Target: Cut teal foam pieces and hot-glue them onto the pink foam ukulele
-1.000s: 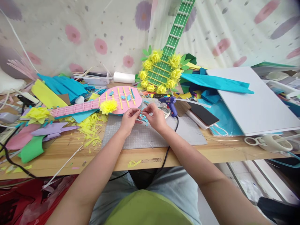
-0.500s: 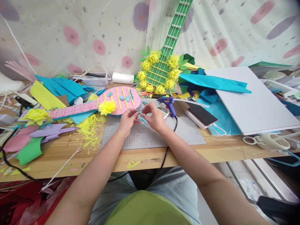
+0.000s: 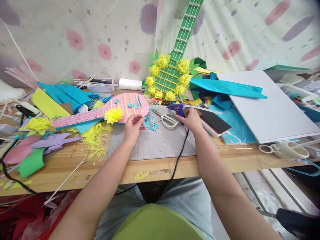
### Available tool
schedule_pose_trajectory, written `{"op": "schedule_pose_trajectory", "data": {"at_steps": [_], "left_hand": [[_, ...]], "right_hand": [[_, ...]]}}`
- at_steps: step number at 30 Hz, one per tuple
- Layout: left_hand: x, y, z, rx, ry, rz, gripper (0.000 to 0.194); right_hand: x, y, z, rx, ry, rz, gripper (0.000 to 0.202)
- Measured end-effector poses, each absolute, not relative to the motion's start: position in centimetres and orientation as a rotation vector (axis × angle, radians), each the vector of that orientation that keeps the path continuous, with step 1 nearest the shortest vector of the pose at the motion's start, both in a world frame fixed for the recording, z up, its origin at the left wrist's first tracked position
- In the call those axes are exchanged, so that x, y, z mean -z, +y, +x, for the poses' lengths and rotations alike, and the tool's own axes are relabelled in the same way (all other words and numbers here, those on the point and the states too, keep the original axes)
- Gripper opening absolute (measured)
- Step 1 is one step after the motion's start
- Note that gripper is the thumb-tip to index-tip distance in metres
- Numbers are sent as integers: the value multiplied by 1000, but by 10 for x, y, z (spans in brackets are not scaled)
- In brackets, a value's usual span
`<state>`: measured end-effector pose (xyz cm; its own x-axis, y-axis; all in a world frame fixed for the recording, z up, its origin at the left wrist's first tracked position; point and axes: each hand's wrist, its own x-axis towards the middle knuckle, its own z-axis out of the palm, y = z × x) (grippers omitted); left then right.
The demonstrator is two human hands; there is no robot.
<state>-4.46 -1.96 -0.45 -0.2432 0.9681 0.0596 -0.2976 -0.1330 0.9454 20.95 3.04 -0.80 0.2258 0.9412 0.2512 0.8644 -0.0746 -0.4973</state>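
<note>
My left hand [image 3: 133,128] is pinched closed at the near edge of the pink paper guitar [image 3: 146,106], with a small blue paper piece [image 3: 145,122] at its fingertips. My right hand [image 3: 192,120] has its fingers around the handle of a purple glue gun [image 3: 178,108], which lies on the grey cutting mat [image 3: 152,146]. Between the hands, scissors with white handles [image 3: 170,121] rest beside blue paper scraps [image 3: 153,126]. A yellow paper flower [image 3: 113,115] and blue leaf shapes decorate the pink guitar.
A green paper guitar [image 3: 172,71] ringed with yellow flowers leans at the back. Right of the glue gun are a dark phone [image 3: 216,120] and a white board [image 3: 267,110]. Yellow scraps [image 3: 96,136] lie at left. The black cord [image 3: 180,156] crosses the mat and table edge.
My hands have parted. The right has moved from the small blue piece to the glue gun; the left has shifted slightly left, still pinching. The scissors and blue scraps are now more exposed.
</note>
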Motion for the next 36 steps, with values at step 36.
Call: {"op": "schedule_pose_trajectory", "data": {"at_steps": [36], "left_hand": [[0, -20, -54, -1428, 902, 582, 23]], "right_hand": [[5, -1, 154, -1322, -1605, -1088, 46]]}}
